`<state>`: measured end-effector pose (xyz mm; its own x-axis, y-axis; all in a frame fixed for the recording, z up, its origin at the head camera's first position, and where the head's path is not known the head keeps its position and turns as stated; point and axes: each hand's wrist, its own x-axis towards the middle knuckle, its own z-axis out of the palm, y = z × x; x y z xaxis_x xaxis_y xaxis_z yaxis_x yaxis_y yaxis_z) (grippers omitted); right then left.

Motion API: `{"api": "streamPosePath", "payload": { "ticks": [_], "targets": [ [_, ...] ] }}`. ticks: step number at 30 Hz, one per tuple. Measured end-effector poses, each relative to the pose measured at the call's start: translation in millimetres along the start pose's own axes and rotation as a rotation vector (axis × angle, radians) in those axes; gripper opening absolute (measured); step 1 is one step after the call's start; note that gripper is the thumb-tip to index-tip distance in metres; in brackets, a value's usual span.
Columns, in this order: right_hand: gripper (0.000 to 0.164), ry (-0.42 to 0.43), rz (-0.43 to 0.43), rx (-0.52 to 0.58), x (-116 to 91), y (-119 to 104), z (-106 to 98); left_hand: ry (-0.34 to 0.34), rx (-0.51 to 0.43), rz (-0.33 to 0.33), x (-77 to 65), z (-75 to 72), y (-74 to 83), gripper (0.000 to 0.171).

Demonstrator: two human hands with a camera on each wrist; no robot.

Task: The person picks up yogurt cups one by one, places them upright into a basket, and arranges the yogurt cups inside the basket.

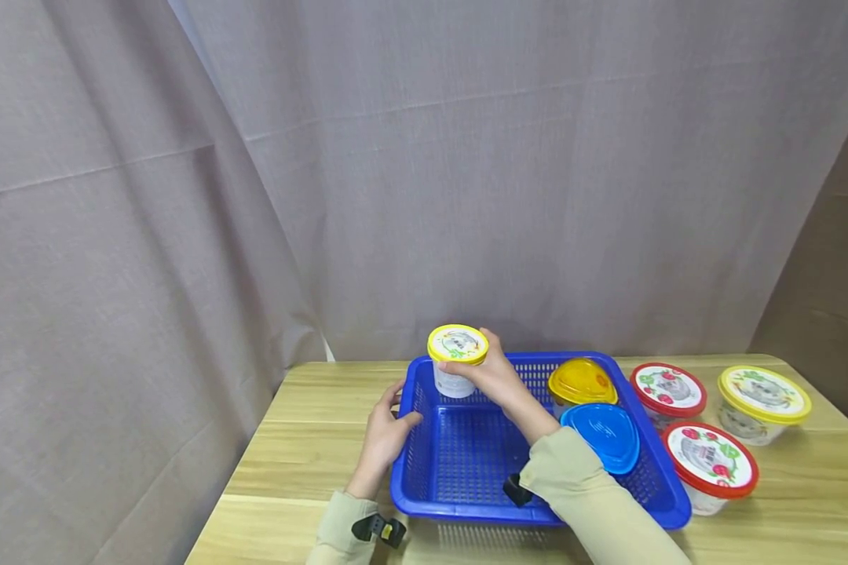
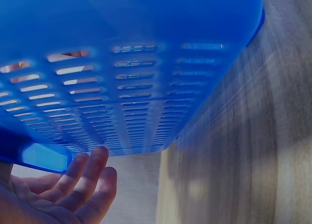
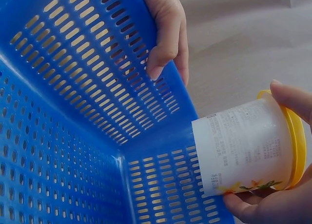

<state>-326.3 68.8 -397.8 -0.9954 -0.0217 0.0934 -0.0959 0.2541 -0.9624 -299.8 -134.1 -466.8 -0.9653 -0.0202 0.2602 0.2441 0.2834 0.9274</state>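
Held by my right hand [image 1: 493, 373] is a white plastic tub [image 3: 243, 146] with a yellow-rimmed lid [image 1: 458, 343], upright over the far left corner of a blue plastic basket [image 1: 424, 512]. Thumb and fingers pinch it from either side near the lid. My left hand [image 1: 384, 434] grips the basket's left rim, thumb hooked over to the inside and fingers [image 2: 92, 177] outside the slotted wall. Inside the basket, at the right, sit a container with an orange-yellow lid [image 1: 583, 381] and one with a blue lid [image 1: 603, 436].
Right of the basket on the wooden table [image 1: 297, 439] stand two red-lidded tubs, one farther back [image 1: 667, 390] and one nearer [image 1: 710, 459], plus a larger yellow-lidded tub [image 1: 765, 395]. A grey curtain [image 1: 424, 196] hangs behind the table.
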Motion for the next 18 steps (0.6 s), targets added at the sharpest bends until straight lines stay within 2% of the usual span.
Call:
{"api": "streamPosePath", "payload": {
  "ticks": [18],
  "targets": [
    [0.11,-0.036,0.029,-0.02,2.2,9.6,3.9,0.001,0.008,-0.004,0.2,-1.3,-1.8,0.069]
  ]
}}
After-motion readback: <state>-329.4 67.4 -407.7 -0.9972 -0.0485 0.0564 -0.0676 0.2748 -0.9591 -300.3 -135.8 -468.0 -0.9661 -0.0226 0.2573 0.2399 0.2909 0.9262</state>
